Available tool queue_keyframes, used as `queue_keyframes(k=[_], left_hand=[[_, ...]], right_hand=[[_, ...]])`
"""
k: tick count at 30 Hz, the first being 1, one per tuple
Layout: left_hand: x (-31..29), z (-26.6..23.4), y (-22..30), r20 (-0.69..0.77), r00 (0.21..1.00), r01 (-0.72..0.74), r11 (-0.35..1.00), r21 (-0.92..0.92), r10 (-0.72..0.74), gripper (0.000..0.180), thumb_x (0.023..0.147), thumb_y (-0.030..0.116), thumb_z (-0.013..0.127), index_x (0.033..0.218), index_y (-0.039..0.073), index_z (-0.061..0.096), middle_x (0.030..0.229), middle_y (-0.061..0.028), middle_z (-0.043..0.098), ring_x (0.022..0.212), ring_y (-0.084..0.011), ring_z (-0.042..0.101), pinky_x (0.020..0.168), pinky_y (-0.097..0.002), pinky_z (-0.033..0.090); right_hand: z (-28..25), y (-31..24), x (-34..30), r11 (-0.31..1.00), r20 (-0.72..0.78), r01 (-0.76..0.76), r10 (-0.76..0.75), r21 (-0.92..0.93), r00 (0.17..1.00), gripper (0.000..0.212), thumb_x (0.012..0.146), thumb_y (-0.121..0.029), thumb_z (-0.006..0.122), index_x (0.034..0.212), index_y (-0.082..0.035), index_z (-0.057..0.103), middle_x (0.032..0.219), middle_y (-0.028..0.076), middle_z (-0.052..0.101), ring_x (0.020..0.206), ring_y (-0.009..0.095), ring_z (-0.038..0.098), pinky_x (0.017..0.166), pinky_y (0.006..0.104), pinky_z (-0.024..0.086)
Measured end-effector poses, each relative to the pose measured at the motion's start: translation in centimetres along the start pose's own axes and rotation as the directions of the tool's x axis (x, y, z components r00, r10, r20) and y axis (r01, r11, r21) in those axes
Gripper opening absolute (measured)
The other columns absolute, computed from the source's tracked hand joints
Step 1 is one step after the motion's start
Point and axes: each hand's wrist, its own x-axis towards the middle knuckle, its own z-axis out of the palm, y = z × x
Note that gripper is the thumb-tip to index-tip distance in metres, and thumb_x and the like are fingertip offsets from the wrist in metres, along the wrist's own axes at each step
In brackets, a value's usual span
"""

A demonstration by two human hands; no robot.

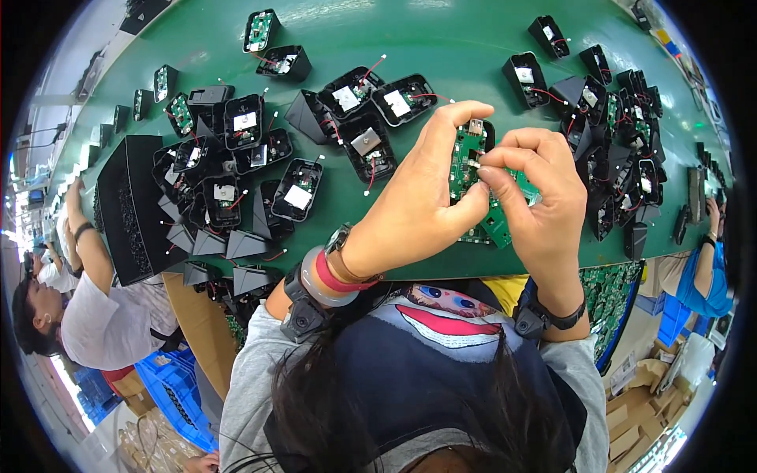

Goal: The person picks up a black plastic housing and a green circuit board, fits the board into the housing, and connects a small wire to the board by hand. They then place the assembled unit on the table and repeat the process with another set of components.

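Observation:
Over the near part of the green table, my left hand is wrapped round a black plastic case with a green circuit board in it. The board stands upright and carries a metal port at its top end. My right hand is closed in a pinch at the middle of this board. Its thumb and forefinger meet at a small white connector; the fingers hide part of it. Below my hands lie more green circuit boards, partly covered by the right hand.
Black cases with red-and-white wires lie in piles to the left and right. More open cases lie ahead of my left hand. A black bin of small dark parts stands far left. Co-workers sit at both sides.

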Motion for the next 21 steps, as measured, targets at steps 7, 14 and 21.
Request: queue_keyframes(k=[7, 14, 21], left_hand=[[-0.3, 0.1, 0.5, 0.004, 1.0, 0.025, 0.984, 0.175, -0.027, 0.064, 0.074, 0.002, 0.058, 0.134, 0.002, 0.034, 0.126, -0.0182, 0.045, 0.112, -0.0311, 0.051, 0.094, -0.035, 0.041], [-0.5, 0.7, 0.2, -0.062, 0.997, -0.017, 0.927, 0.374, 0.043, 0.069, 0.071, -0.001, 0.057, 0.134, 0.001, 0.029, 0.109, -0.0206, 0.047, 0.088, -0.0374, 0.057, 0.066, -0.0401, 0.05], [-0.6, 0.4, 0.4, -0.054, 0.998, 0.049, 0.975, 0.216, -0.039, 0.064, 0.075, 0.003, 0.056, 0.134, 0.001, 0.03, 0.115, -0.0205, 0.049, 0.103, -0.0336, 0.055, 0.089, -0.0369, 0.043]], right_hand=[[0.1, -0.5, 0.5, 0.959, 0.038, 0.178, -0.174, -0.219, 0.984, 0.016, 0.068, 0.003, 0.067, 0.082, -0.001, 0.061, 0.085, 0.008, 0.057, 0.081, 0.025, 0.055, 0.069, 0.0332, 0.045], [0.3, -0.5, 1.4, 0.903, 0.239, 0.284, -0.213, -0.322, 0.947, 0.018, 0.067, 0.002, 0.066, 0.084, 0.001, 0.059, 0.086, 0.008, 0.056, 0.081, 0.025, 0.055, 0.067, 0.0353, 0.046], [-0.9, 1.2, 2.9, 0.982, 0.309, -0.125, 0.076, 0.142, 0.948, 0.009, 0.071, 0.0, 0.067, 0.076, -0.001, 0.059, 0.072, 0.004, 0.056, 0.066, 0.013, 0.052, 0.058, 0.0244, 0.04]])
